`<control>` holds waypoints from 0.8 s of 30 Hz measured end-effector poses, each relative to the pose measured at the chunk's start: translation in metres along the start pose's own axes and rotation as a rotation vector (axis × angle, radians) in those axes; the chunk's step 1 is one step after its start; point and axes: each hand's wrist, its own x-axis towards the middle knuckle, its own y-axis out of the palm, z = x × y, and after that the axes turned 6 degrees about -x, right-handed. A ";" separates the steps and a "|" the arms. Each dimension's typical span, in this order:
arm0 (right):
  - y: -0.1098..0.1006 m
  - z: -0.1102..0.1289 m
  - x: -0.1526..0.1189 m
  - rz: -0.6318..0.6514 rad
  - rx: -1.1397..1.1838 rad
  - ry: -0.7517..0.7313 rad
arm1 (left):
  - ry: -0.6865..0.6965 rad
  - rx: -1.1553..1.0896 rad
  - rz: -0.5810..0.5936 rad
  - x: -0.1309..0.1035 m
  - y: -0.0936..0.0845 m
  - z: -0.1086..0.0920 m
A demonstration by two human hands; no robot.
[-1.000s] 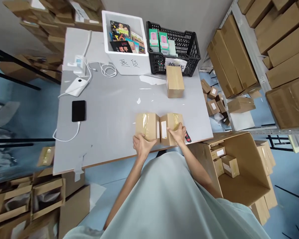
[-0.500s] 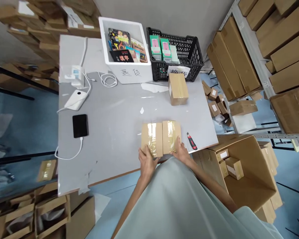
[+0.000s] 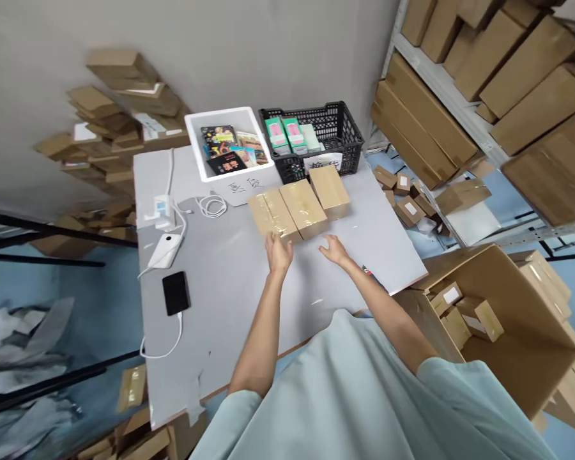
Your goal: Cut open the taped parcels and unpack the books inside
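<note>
Three taped cardboard boxes stand side by side toward the back of the grey table: a left box, a middle box and a right box. Shiny clear tape runs over the left and middle ones. My left hand rests its fingertips against the near side of the left box, without wrapping round it. Just in front of the middle box, my right hand is apart from the cardboard, fingers loosely spread and holding nothing. A utility knife lies partly hidden behind my right forearm.
Behind the boxes stand a white foam bin of books and a black crate with green packages. A phone, a power bank and cables lie left. A large open carton stands right of the table, near shelving.
The left and middle boxes have slid away from the table's front edge, up beside the right box. My right hand has let go of the middle box. The head view has tilted up.
</note>
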 end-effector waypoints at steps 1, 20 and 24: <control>-0.005 -0.018 -0.016 -0.006 0.034 -0.001 | 0.031 -0.003 0.018 -0.011 0.010 -0.005; -0.100 -0.415 -0.452 -0.796 0.475 0.970 | 0.474 0.160 1.271 -0.310 0.292 -0.111; -0.130 -0.484 -0.458 -0.686 0.480 0.960 | 0.502 0.220 1.290 -0.353 0.368 -0.145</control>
